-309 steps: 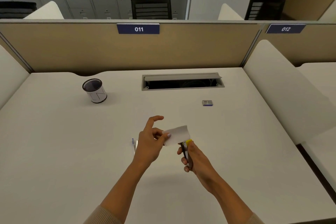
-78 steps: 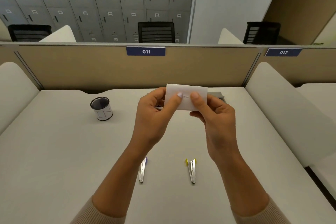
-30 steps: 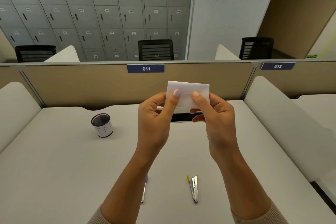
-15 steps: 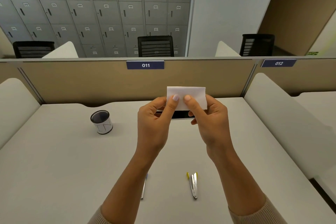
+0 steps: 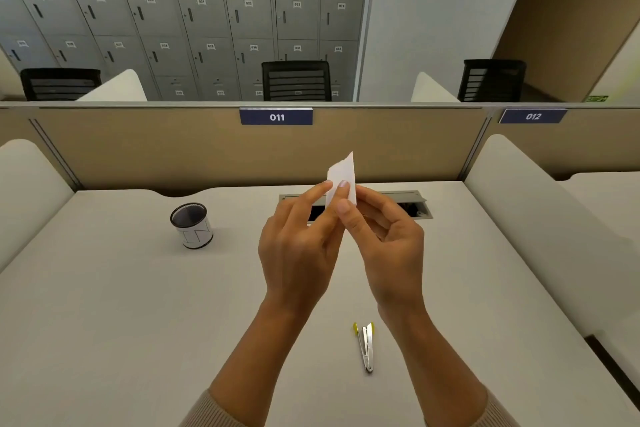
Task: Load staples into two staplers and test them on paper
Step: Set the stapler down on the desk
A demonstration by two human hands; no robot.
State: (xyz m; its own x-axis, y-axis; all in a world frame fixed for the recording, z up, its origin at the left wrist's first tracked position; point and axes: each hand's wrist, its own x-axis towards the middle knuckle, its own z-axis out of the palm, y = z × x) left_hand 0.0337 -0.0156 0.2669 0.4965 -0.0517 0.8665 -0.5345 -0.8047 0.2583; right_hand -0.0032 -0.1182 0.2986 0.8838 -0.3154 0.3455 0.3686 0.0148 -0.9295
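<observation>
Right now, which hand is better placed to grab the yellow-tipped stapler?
Right, probably: the stapler lies beside the right hand's wrist; the left hand, also pinching the paper, is farther.

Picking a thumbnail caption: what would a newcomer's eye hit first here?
The small white paper, pinched edge-on between the left hand and right hand over the middle of the desk. Then the yellow-tipped stapler lying near the right wrist, and the cup standing back left.

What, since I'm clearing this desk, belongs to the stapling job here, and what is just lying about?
Job: paper, pinched by left hand and right hand; yellow-tipped stapler on the desk.
Lying about: pen cup; cable hatch; 011 plate.
</observation>
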